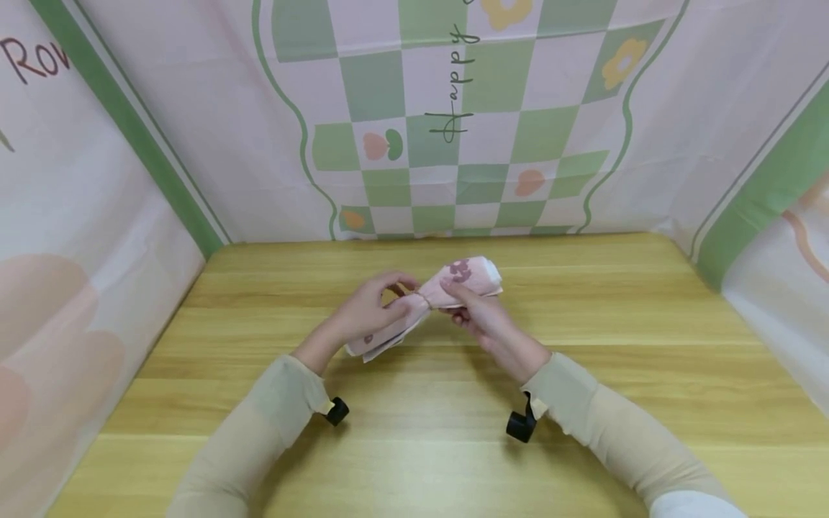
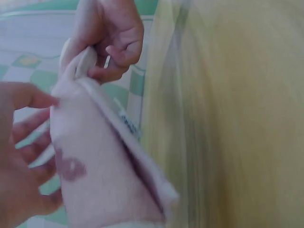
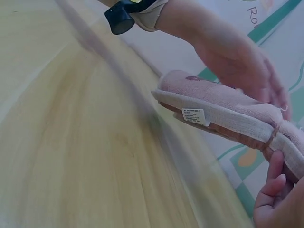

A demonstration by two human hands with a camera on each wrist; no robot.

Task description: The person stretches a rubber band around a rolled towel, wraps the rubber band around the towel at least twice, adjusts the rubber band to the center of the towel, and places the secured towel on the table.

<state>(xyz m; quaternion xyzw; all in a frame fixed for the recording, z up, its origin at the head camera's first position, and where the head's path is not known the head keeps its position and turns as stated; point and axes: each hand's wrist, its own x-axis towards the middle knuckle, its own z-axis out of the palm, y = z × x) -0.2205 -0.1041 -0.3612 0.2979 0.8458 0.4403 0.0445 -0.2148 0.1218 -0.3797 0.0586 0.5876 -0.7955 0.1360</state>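
Observation:
A pale pink towel (image 1: 388,332), rolled lengthwise and cinched at its middle by a thin brownish tie (image 1: 424,299), is held above the table. My right hand (image 1: 488,320) grips one half near the tie, thumb on top and fingers curled below. At the other half is my left hand (image 1: 369,309), its thumb on the towel and its bent fingers along the far side near the tie. In the right wrist view a white label (image 3: 194,116) shows on the towel's edge. The towel partly hides the left fingertips there.
Beneath the hands is a wood-grain table (image 1: 414,446). A cloth with a green-and-white check (image 1: 430,140) hangs behind it, and printed cloths stand at both sides. Black cameras (image 1: 520,426) hang below both wrists.

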